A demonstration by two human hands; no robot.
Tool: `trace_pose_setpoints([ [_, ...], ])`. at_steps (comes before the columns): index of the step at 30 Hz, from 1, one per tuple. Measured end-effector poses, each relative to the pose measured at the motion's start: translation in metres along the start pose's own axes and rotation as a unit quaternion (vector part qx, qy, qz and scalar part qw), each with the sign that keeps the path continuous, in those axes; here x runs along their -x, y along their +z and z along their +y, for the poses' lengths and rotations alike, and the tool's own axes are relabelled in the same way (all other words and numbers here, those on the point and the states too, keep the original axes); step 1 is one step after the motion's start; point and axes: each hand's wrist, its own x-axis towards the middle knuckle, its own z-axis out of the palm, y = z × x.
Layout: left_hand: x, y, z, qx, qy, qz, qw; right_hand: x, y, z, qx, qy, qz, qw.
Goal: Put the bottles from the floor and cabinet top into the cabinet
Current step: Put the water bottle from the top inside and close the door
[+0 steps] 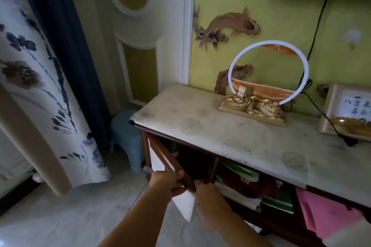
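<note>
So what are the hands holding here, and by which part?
Both hold the open cabinet door by its free outer edge: left hand wrapped over it, right hand gripping just below. No bottle is held.

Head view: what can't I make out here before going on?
- Left compartment: dark, half screened by the open cabinet door; contents unclear.
- Bottles: none visible on floor or cabinet top.
- Right hand: blurred, grip unclear.
- Framed sign: cut by right edge.
</note>
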Motion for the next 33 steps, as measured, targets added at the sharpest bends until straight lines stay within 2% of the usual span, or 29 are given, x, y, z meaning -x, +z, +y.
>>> trace_pose_setpoints([
  [5,-0.008,0.019,0.009,0.053,-0.025,-0.004,0.998,-0.016,0.004,0.024,0.000,0.020,0.054,0.998],
  [13,-0.029,0.041,0.013,0.096,-0.045,-0.067,0.992,-0.036,0.008,0.055,-0.074,0.044,0.156,0.984],
  [18,-0.037,0.055,0.015,0.118,-0.029,-0.053,0.991,-0.045,0.015,0.063,-0.125,0.089,0.207,0.966],
  [24,-0.044,0.067,0.007,0.163,0.008,-0.049,0.985,-0.060,0.007,0.068,-0.181,0.116,0.232,0.948],
  [30,-0.048,0.068,0.009,0.236,-0.006,-0.070,0.969,-0.068,0.009,0.069,-0.186,0.135,0.242,0.943],
  [33,-0.046,0.072,0.013,0.248,-0.003,-0.080,0.965,-0.075,0.009,0.069,-0.224,0.137,0.241,0.934],
])
